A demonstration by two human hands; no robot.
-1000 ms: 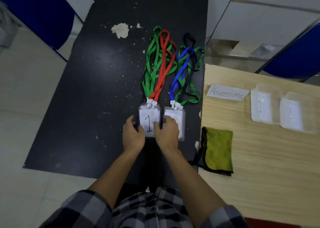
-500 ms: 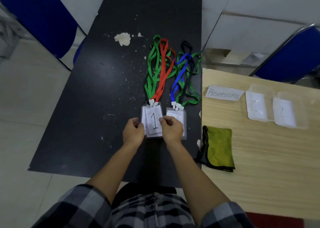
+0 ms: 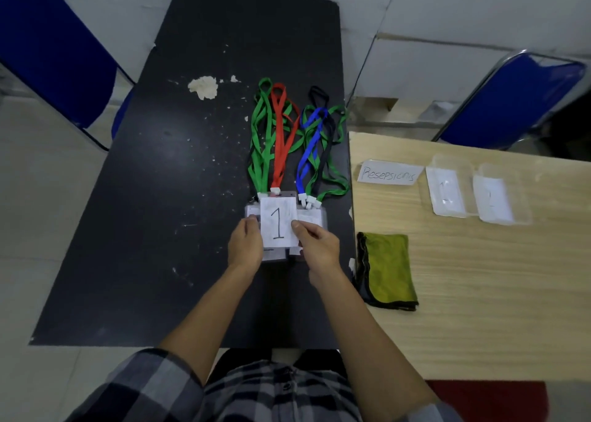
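Two grips pinch the white card marked 1 (image 3: 277,221): the left grip (image 3: 244,245) takes its left edge, the right grip (image 3: 316,245) its right edge. The card lies over clear badge holders (image 3: 310,219) near the black desk's (image 3: 160,197) right edge, below the coloured lanyards (image 3: 279,140).

Matt paper card (image 3: 277,222); chipped black tabletop (image 3: 166,178); wood-grain desk (image 3: 479,277); cloth lanyards (image 3: 281,140).
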